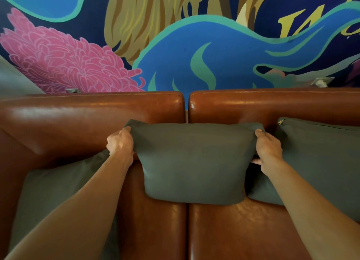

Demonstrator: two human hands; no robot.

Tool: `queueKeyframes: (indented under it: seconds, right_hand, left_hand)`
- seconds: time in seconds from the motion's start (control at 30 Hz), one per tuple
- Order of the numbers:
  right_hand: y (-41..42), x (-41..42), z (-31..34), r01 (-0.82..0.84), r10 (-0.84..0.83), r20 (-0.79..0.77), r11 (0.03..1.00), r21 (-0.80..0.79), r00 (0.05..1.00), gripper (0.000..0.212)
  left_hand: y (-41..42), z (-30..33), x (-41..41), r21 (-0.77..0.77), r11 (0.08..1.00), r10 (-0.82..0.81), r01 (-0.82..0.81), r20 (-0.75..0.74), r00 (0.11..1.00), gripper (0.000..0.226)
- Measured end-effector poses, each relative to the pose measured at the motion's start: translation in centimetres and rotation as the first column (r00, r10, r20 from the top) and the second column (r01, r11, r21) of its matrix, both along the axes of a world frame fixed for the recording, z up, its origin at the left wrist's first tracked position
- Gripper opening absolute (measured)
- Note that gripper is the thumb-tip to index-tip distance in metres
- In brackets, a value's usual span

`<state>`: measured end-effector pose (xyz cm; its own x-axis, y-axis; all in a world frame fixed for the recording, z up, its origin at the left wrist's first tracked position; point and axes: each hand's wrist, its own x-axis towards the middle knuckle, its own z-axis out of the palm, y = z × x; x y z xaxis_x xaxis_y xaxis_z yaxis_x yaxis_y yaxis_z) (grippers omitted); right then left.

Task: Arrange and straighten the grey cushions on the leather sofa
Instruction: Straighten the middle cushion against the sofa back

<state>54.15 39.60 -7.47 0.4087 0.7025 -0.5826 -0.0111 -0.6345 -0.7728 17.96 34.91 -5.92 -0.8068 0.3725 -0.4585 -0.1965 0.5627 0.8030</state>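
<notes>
A grey middle cushion (192, 162) stands upright against the back of the brown leather sofa (93, 111), over the seam between the two seats. My left hand (120, 142) grips its upper left corner and my right hand (267, 150) grips its upper right edge. A second grey cushion (319, 158) leans on the backrest at the right, its zip at the top, partly behind my right forearm. A third grey cushion (52, 191) lies at the left, largely hidden under my left forearm.
Behind the sofa rises a wall with a colourful mural (194, 45). Wall sockets (73, 91) sit just above the backrest at left and right. Bare leather seat (224, 230) shows in front of the middle cushion.
</notes>
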Motion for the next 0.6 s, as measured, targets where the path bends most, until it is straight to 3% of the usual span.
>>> queueKeyframes:
  seconds: [0.1,0.2,0.33,0.43,0.6]
  right_hand:
    - [-1.0,0.8,-0.4,-0.071,0.067,-0.108,0.997,-0.035,0.992,0.042]
    - [-2.1,1.1,-1.1,-0.141,0.129,-0.120,0.985,-0.100,0.984,0.071]
    - [-3.5,0.2,-1.9,-0.123,0.123,0.013,0.989,0.081,0.992,0.068]
    - [-4.7,-1.2,-2.3,-0.188,0.170,0.123,0.971,0.150,0.978,0.068]
    - [-7.8,-4.2,-1.7,-0.219,0.170,0.300,0.966,0.138,0.939,0.081]
  left_hand:
    - [-1.6,-1.1,0.0,-0.002,0.983,-0.185,0.185,-0.016,0.983,0.025]
    - [-3.2,-2.2,0.2,0.038,0.940,-0.340,0.338,0.117,0.933,0.056]
    - [-5.8,-3.9,1.3,0.030,0.921,-0.387,0.389,0.178,0.905,0.067]
    - [-8.0,-5.9,1.1,-0.071,0.907,-0.399,0.415,0.171,0.901,0.073]
    - [-11.4,-7.2,-1.0,-0.261,0.806,-0.538,0.531,0.050,0.842,0.052]
